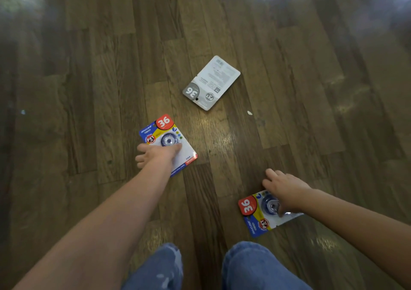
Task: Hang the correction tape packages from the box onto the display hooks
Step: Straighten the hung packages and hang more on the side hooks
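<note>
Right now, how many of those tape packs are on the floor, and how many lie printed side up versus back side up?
Face up, colour print showing: 2, one under the left hand at, one under the right hand at
Face down, grey-white back showing: 1
Total: 3 packs on the wooden floor

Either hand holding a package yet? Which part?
Left hand grips a face-up package by its lower part; right hand grips another at its blister. Both are low over the floor.
</note>
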The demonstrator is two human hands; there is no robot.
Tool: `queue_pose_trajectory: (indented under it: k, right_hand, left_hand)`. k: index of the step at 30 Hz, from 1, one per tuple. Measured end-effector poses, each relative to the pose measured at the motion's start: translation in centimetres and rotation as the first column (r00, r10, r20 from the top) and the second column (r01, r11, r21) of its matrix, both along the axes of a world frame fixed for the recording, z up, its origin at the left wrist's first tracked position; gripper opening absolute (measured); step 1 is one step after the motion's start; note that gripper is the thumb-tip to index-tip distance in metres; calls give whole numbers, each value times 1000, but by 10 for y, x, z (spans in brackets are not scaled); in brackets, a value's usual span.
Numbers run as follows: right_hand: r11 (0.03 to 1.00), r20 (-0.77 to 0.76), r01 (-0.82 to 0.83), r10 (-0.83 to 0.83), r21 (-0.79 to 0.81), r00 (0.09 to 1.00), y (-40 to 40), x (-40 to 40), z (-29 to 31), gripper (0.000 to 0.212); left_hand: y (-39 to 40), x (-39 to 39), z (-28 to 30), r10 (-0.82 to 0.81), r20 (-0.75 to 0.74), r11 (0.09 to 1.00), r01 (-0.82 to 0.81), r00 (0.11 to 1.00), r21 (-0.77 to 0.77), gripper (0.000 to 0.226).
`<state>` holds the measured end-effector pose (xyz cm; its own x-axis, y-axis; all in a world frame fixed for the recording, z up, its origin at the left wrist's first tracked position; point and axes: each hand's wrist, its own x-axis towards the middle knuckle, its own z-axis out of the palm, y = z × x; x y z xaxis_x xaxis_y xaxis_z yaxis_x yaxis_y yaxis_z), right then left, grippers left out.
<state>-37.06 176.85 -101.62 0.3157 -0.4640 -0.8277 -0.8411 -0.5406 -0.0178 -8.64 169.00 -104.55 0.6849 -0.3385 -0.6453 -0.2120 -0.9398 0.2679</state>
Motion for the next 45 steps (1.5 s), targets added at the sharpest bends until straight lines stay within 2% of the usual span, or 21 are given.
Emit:
queue_pose_trajectory:
  k: [3,7,11,14,16,19,23,26,28,31,35,38,40,42,43,45]
  right_hand:
    - [999,10,38,-38,-14,999,-3,1,3,69]
    - [991,29,129,-128,-37,991,-13,2,10,48]
    - [980,23,198,-197,-29,980,-26,5,17,40]
    - [954,58,299,-299,7,952,-37,9,22,37]
    - [928,83,370,-372,40,924,-40,11,28,34]
    - [852,178,521,-522,56,834,-45,15,38,34]
    - [647,303,753,-747,123,592,-51,22,80,35]
    - [495,361,845,-840,203,406,-47,37,130,32]
    - [414,368,871,-878,265,305,-43,50,167,34]
    - [368,370,867,-898,336,237,-36,71,233,34]
    - [248,359,853,-930,459,77,-24,102,334,27]
    - [184,331,819,-944,543,-8,-17,120,410,14]
    - [130,293,772,-953,622,-76,-16,131,462,16]
    - [98,268,718,-955,689,-126,-20,144,515,23]
    - [102,266,692,-955,715,-134,-23,150,539,22]
    - [153,284,651,-954,744,-100,-32,165,589,20]
  left_hand:
    - [-1,1,3,117,-49,991,-120,992,-67,105]
    - [-4,11,-2,279,-198,944,-306,940,-124,111]
    - [-9,10,-3,325,-335,887,-408,884,-215,84]
    - [-11,6,-1,296,-436,844,-446,850,-297,63]
    - [-10,8,2,268,-449,843,-433,852,-318,58]
    - [-9,15,11,224,-487,830,-427,845,-359,58]
    - [11,21,54,141,-581,847,-402,802,-349,51]
    - [37,33,102,96,-623,870,-370,776,-327,48]
    - [55,40,141,61,-664,889,-343,745,-304,37]
    - [86,52,211,32,-719,902,-330,695,-279,30]
    - [123,78,321,4,-759,905,-325,651,-273,47]
    - [142,95,407,0,-762,903,-327,647,-277,30]
    - [150,108,463,-25,-771,895,-329,637,-301,23]
    - [156,123,517,-59,-776,867,-354,628,-352,29]
    - [158,130,545,-78,-777,844,-373,625,-385,40]
    - [160,146,600,-96,-773,790,-424,628,-443,64]
